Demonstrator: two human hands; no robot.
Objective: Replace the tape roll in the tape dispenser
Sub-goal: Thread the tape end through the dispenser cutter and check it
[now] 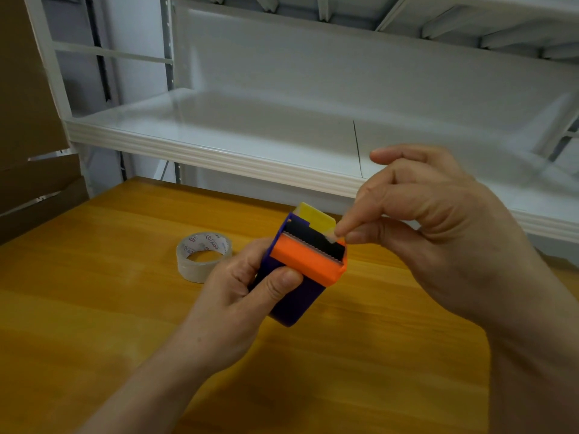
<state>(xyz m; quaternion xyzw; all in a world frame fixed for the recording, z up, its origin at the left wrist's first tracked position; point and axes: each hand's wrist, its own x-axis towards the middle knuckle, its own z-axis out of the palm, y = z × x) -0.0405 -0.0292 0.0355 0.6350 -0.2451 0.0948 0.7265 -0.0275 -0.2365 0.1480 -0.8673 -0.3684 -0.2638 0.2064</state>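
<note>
My left hand [250, 286] grips the tape dispenser [305, 264] above the desk [109, 308]. My right hand [432, 220] fingers [347, 227] pinch the tape end [330, 238] at its blade.

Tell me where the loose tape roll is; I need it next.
The tape roll lies flat on the table, left of centre in the head view, just left of the dispenser that the left hand holds.

The only lettering I can find is on the tape roll [204, 256], which lies flat on the desk [94, 324] toward its far edge. Its inner core carries a repeated printed logo in red and blue, upside down from my camera. The marks are too small and blurred for me to read any word or brand.
</note>
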